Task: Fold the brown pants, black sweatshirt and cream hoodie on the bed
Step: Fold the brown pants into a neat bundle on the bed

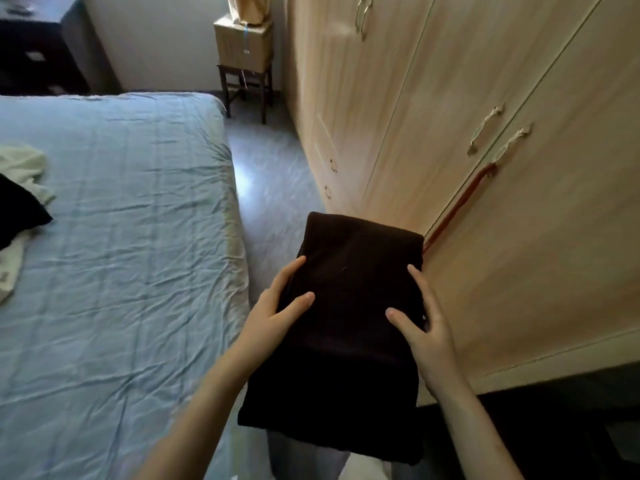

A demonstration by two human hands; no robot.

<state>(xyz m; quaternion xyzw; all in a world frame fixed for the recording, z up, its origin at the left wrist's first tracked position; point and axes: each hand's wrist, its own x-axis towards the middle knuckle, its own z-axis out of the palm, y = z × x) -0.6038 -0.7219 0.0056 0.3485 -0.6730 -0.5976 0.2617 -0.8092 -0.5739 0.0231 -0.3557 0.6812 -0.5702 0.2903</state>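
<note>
The folded dark brown pants are held in the air over the floor, between the bed and the wardrobe. My left hand grips their left edge, thumb on top. My right hand grips the right edge the same way. On the bed's left edge lies the black sweatshirt, crumpled, partly out of view. The cream hoodie lies under and around it, also crumpled.
The bed has a wrinkled light blue sheet. A tall light wooden wardrobe stands on the right, a red strap hanging from one handle. A small wooden stool with a box stands at the far wall. A narrow floor strip runs between.
</note>
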